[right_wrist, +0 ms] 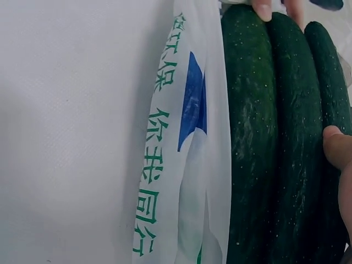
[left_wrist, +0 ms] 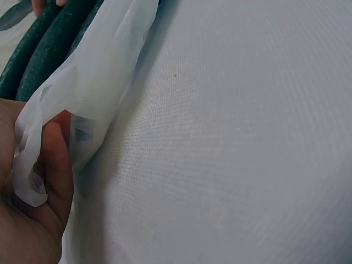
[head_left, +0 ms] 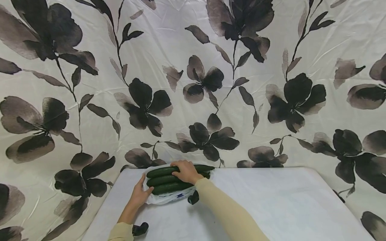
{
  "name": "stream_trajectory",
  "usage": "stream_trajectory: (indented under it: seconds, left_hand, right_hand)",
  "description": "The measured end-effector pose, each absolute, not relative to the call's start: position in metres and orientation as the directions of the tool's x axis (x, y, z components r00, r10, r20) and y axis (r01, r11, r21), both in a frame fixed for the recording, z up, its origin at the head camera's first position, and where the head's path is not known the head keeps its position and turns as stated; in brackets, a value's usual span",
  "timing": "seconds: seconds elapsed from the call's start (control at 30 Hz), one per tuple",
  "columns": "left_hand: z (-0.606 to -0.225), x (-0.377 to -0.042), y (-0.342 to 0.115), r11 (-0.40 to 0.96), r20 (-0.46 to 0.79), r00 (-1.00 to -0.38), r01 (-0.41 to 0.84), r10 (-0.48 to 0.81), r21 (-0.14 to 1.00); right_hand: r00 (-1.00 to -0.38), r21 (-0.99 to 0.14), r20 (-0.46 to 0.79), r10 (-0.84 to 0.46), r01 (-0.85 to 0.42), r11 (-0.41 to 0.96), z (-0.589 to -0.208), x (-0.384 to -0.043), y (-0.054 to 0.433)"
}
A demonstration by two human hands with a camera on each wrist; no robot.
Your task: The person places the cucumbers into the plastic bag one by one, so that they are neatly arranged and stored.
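Three dark green cucumbers [head_left: 167, 188] lie side by side in a white plastic bag [right_wrist: 184, 181] with green print and a blue mark. At their left end my left hand [head_left: 139, 194] holds the bag's edge. The left wrist view shows a curled finger [left_wrist: 56, 165] with the plastic folded into the palm. The left thumb and a finger touch the cucumber ends in the right wrist view. My right hand [head_left: 185, 172] arches over the far cucumber [right_wrist: 329, 82] and grips it, thumb on its near side. Its other fingertips are hidden behind the cucumber.
The bag lies at the back left of a white-covered table [head_left: 271, 201]. A curtain [head_left: 241, 110] with dark flowers hangs right behind the table's back edge. Black wrist cameras sit by the left sleeve [head_left: 120, 231] and the right sleeve [head_left: 229, 211].
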State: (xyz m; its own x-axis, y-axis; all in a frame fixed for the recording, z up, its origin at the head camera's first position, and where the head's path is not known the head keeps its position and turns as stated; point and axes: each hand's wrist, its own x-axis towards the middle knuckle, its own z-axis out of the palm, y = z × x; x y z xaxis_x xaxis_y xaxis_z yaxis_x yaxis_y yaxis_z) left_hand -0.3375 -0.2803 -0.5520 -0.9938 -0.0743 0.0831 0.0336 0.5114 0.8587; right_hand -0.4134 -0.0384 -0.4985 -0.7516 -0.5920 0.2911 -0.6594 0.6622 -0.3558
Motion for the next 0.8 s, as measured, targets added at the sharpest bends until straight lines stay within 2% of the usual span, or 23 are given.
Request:
stream_trajectory:
  seconds: [0.33,0.8]
  left_hand:
    - [-0.553,-0.339,-0.278,0.52,0.087,-0.994,0.042,-0.063,0.853]
    - [-0.556,-0.339,-0.283,0.529,0.098,-0.993,0.048,-0.067,0.847]
  right_hand:
    - [-0.762,-0.357,0.266,-0.591,-0.647,0.674,-0.498,-0.417,-0.017]
    - [-0.782,-0.392,0.274,-0.56,-0.622,0.678,-0.498,-0.425,0.049]
